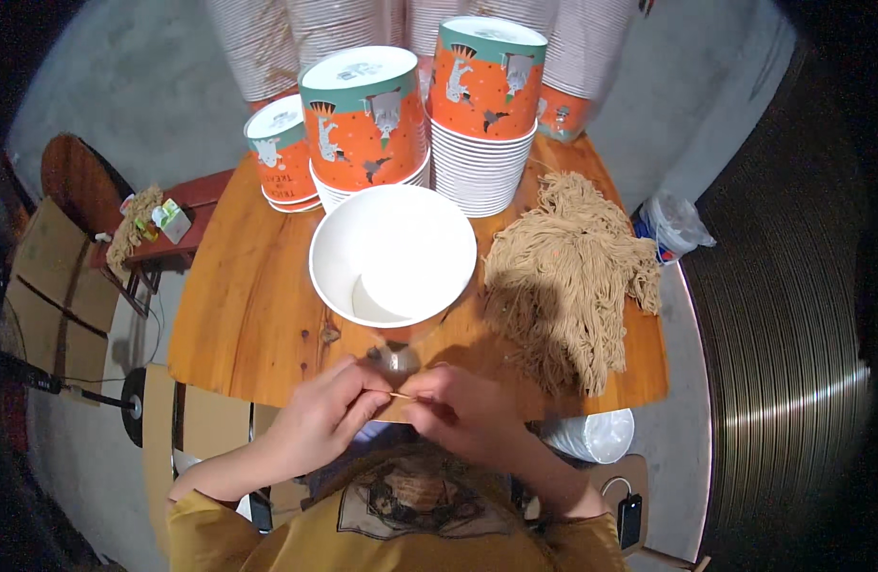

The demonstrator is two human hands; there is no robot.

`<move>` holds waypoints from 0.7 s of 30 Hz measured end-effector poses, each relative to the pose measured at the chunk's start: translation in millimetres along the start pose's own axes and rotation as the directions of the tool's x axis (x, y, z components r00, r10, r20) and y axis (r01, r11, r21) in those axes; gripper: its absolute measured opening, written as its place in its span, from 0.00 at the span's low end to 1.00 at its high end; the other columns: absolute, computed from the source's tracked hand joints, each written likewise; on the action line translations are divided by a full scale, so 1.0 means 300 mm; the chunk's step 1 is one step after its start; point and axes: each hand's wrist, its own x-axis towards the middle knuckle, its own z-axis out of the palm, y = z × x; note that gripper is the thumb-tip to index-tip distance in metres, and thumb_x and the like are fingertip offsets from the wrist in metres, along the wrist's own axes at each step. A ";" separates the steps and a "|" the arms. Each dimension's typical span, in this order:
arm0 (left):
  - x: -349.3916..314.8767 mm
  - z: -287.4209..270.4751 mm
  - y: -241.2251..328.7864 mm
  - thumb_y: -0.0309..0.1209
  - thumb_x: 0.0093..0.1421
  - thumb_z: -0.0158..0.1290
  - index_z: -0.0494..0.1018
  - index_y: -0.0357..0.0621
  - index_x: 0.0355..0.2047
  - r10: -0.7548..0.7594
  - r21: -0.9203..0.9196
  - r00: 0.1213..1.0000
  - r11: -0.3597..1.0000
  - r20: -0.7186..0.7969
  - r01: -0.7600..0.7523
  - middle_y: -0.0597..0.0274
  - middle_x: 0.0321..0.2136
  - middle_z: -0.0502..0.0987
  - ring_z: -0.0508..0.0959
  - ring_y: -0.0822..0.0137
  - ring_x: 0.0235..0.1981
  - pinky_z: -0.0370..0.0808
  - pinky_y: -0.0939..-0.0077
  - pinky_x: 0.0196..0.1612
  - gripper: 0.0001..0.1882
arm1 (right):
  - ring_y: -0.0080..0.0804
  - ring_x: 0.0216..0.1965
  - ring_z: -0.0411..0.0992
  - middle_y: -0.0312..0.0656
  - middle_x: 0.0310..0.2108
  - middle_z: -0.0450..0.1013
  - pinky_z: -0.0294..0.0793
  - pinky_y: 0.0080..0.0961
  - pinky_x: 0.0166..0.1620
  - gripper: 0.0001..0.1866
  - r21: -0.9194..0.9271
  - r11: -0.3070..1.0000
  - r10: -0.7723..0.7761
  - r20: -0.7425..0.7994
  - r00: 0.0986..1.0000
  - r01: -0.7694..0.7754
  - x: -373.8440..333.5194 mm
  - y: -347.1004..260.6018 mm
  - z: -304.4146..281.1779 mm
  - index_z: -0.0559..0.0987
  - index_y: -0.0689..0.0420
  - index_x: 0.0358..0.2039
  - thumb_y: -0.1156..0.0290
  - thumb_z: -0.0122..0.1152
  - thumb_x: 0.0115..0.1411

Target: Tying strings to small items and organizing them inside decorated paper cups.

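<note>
In front of the white tub [415,238], the left hand [334,410] and right hand [463,410] are pinching a thin strand [399,395] in their fingertips [380,388]. Yarn [574,281] is lying right of the tub; orange buckets [364,124] are standing behind it.

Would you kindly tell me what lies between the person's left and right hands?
In the head view, a thin tan strand spans the gap between the left hand and the right hand.

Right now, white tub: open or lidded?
Open. No lid covers the tub; its white inside shows directly from above.
</note>
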 end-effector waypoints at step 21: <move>0.322 0.019 0.065 0.30 0.56 0.55 0.70 0.44 0.50 -0.007 0.199 0.999 0.980 0.033 0.001 0.57 0.25 0.75 0.74 0.66 0.23 0.73 0.72 0.29 0.20 | 0.18 0.19 0.63 0.36 0.21 0.67 0.65 0.18 0.23 0.06 -0.015 0.998 0.049 -0.528 0.848 -0.067 0.091 0.156 -0.048 0.71 0.61 0.27 0.83 0.58 0.52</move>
